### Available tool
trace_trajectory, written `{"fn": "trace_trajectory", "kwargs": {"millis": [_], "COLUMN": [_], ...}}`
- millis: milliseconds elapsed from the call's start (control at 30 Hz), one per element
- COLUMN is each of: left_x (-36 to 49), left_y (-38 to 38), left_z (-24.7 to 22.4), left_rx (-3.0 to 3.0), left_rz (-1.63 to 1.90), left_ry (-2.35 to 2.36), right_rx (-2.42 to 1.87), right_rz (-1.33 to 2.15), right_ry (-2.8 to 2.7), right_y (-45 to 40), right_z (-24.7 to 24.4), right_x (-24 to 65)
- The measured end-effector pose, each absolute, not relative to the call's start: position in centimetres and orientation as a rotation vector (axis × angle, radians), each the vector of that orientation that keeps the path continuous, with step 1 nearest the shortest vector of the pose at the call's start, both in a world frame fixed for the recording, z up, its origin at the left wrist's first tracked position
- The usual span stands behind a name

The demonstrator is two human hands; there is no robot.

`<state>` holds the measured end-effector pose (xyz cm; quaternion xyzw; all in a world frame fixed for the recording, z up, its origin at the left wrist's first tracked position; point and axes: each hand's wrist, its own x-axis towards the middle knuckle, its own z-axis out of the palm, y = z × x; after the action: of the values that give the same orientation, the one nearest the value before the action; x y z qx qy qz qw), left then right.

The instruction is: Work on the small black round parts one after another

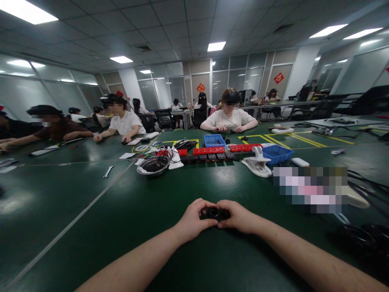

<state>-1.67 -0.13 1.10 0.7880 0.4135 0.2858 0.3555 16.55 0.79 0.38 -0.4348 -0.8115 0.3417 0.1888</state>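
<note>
Between my two hands is a small black part with a round opening, held low over the green table. My left hand grips its left side, thumb in front and fingers behind. From the other side my right hand closes on the same part, and the two thumbs nearly meet at its front. Much of the part is hidden by my fingers, so its exact kind does not show.
Across the green table runs a row of red holders near blue bins. A metal bowl, white clip stand and wrench lie about. Black cables and rings sit at right. A person sits opposite.
</note>
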Motion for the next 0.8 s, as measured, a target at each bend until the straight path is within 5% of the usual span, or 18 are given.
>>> {"fn": "trace_trajectory", "kwargs": {"millis": [300, 800], "left_x": [-0.9, -2.0], "left_y": [0.1, 0.1], "left_z": [-0.2, 1.1], "left_rx": [1.993, 2.058], "left_rz": [0.865, 0.68], "left_ry": [1.227, 0.996], "right_rx": [-1.552, -1.032], "right_rz": [0.525, 0.946], "right_ry": [-2.216, -2.445], "right_y": [0.0, 0.8], "right_z": [-0.3, 1.3], "right_x": [14.9, 17.0]}}
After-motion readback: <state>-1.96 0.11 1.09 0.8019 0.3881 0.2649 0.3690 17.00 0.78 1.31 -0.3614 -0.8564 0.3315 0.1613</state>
